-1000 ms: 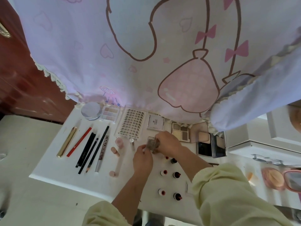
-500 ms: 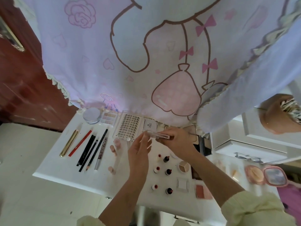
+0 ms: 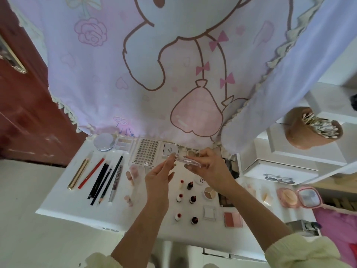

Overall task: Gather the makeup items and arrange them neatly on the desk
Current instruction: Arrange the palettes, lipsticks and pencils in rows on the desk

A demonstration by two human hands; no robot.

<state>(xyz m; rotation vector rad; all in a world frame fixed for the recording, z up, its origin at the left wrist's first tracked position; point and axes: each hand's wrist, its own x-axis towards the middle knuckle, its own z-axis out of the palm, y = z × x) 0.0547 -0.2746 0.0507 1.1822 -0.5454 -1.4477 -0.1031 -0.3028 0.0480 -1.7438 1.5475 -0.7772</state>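
My right hand (image 3: 209,167) grips a flat clear plastic case (image 3: 190,161) above the middle of the white desk (image 3: 63,207). The straight fingertips of my left hand (image 3: 159,176) touch the case's left end. Under my hands several small lipsticks (image 3: 190,185) stand in two columns. Pencils and brushes (image 3: 102,180) lie in a row at the left beside a gold tube (image 3: 78,174). A lash tray (image 3: 145,153), a pale palette (image 3: 123,143) and a round jar (image 3: 103,142) line the back.
A pink cartoon cloth (image 3: 154,64) hangs over the desk's back edge. A brown cup of cotton swabs (image 3: 313,128) sits on white shelves at the right. A pink compact mirror (image 3: 298,197), a blush palette (image 3: 232,219) and a round tri-colour pot (image 3: 209,192) lie on the right side.
Both hands have lifted the clear case up and toward the back of the desk. My left hand has opened, and only its fingertips touch the case now.
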